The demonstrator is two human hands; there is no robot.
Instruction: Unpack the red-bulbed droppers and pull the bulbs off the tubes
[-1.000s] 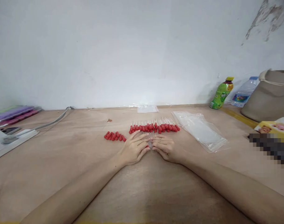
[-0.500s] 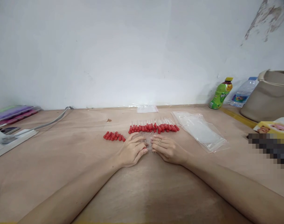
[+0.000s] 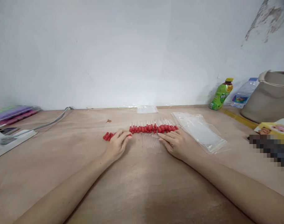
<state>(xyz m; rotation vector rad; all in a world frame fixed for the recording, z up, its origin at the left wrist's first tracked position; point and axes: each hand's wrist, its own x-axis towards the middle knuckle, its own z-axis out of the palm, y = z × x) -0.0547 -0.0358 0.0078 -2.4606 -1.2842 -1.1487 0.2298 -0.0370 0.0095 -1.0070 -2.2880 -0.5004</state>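
Left hand (image 3: 118, 144) farther left, palm down (fingers (image 3: 123, 134) bent).

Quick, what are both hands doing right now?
Left hand: closed, with a red piece at its fingertips.
Right hand: at the clear sticks; any grip cannot be told.

We saw red bulbs (image 3: 106, 136) beside the left hand (image 3: 118, 144) and clear, colourless tubes (image 3: 150, 143) beside the right hand (image 3: 174, 143).

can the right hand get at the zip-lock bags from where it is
Probably yes: the clear zip-lock bags lie close by, to the right of the right hand, and nothing visible seems to block their near edge.
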